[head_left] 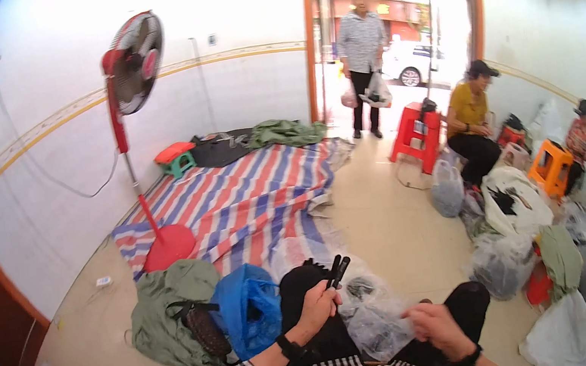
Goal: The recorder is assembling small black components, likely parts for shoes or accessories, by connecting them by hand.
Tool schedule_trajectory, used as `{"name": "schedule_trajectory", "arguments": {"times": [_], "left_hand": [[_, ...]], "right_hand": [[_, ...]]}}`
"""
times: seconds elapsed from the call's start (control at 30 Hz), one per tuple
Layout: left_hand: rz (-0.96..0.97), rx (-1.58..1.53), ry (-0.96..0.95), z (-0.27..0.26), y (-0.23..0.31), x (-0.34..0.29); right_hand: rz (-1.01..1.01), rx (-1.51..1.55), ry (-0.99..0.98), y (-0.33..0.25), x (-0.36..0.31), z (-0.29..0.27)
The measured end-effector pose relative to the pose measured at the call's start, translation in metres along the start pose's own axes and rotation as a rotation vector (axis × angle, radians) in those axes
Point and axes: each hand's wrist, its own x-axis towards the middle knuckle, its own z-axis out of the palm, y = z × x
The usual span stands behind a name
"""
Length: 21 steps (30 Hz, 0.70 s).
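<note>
The left hand (316,308) is raised beside the left knee (293,292), fingers gripping black rods (340,269) that point upward; the right hand (438,325) hovers, curled and blurred, near a clear bag (379,329), its hold impossible to tell.

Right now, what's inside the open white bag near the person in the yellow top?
Some black pieces show in the opening of the white bag, but I can't tell what they are. Anything deeper is hidden by them and the bag's sides.
</note>
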Motion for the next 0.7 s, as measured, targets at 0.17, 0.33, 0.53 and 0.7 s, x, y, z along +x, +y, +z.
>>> {"name": "schedule_trajectory", "arguments": {"times": [0.17, 0.33, 0.53, 0.7], "left_hand": [[-0.202, 0.091, 0.068, -0.026, -0.021, 0.01], [-0.254, -0.109, 0.006, -0.029, -0.022, 0.01], [-0.184, -0.26, -0.033, -0.049, -0.037, 0.007], [-0.176, -0.284, -0.078, -0.052, -0.034, 0.009]], "right_hand": [[-0.13, 0.041, 0.302, 0.009, -0.023, -0.079], [-0.057, 0.31, 0.463, 0.06, -0.034, -0.159], [-0.047, 0.29, 0.501, 0.033, -0.041, -0.119], [-0.094, 0.205, 0.515, 0.039, -0.045, -0.125]]}}
